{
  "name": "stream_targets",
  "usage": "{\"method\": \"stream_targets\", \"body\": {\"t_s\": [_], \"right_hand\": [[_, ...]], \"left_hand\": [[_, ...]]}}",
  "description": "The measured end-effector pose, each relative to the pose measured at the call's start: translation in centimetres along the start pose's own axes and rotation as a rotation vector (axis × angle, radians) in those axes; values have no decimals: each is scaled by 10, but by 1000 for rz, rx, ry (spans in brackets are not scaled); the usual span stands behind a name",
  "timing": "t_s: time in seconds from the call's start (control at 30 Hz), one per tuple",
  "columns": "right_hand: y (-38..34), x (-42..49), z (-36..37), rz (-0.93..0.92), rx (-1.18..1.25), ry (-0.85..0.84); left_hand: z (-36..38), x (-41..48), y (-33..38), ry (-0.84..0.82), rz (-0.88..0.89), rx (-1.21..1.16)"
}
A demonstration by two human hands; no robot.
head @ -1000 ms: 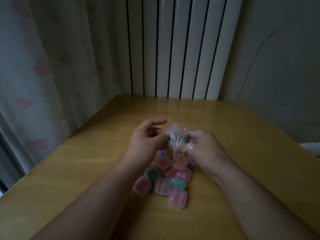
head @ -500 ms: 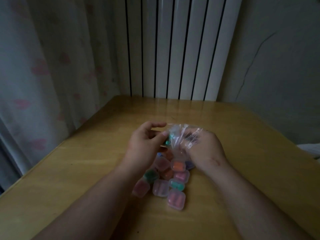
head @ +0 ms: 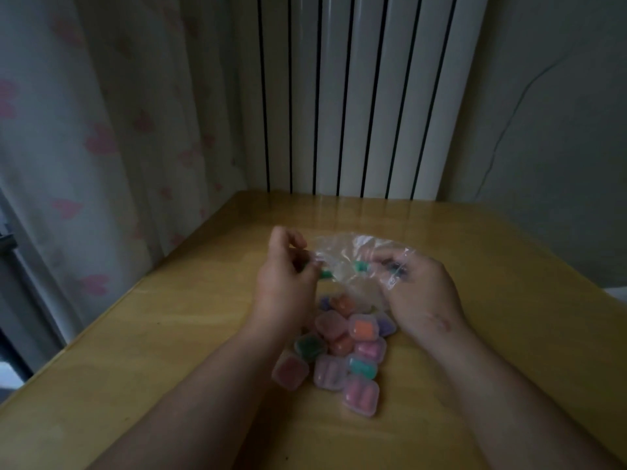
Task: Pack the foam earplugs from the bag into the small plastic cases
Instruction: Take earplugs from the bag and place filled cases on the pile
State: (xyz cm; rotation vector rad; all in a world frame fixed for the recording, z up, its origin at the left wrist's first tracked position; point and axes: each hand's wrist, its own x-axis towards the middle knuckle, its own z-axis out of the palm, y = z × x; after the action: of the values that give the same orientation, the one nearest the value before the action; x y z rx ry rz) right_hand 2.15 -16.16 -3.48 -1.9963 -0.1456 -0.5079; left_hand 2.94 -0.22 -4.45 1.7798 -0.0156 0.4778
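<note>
Above the cases (head: 364, 329) the hands have drawn apart: left hand (head: 283, 290) pinches a green earplug (head: 326, 274) free, right hand (head: 420, 296) grips the bag (head: 342, 247), casing likely next

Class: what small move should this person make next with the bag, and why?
Probably draw the left hand away from the bag with the green earplug it seems to pinch, since the right hand grips the bag and the cases lie just below.

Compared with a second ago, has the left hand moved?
Yes: the left hand shifted slightly leftward relative to the cases, spreading the bag wider.
</note>
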Motion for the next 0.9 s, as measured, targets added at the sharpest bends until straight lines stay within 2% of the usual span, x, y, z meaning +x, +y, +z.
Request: {"method": "stream_targets", "body": {"t_s": [0.17, 0.3, 0.47, 0.53, 0.63, 0.73, 0.8, 0.83, 0.9], "right_hand": [[8, 2, 0, 32, 73, 106], [12, 4, -1, 65, 69, 106], [13, 7, -6, 116, 5, 53], [13, 6, -7, 145, -5, 26], [12, 5, -8, 178, -5, 8], [10, 4, -7, 215, 68, 11], [8, 4, -8, 214, 119, 3], [7, 3, -7, 205, 127, -4], [6, 2, -7, 185, 136, -22]], "left_hand": [[-10, 18, -19, 166, -63, -14], [-16, 26, -27, 219, -169, -17], [-19, 28, -38, 217, -259, 193], [-20, 30, -41, 177, -306, 343], [-20, 29, -38, 111, -355, 435], [-21, 24, -29, 142, -271, 544], [-21, 16, -18, 184, -114, 619], [-20, 13, -13, 179, -23, 568], [-15, 5, -1, 47, 116, 350]]}}
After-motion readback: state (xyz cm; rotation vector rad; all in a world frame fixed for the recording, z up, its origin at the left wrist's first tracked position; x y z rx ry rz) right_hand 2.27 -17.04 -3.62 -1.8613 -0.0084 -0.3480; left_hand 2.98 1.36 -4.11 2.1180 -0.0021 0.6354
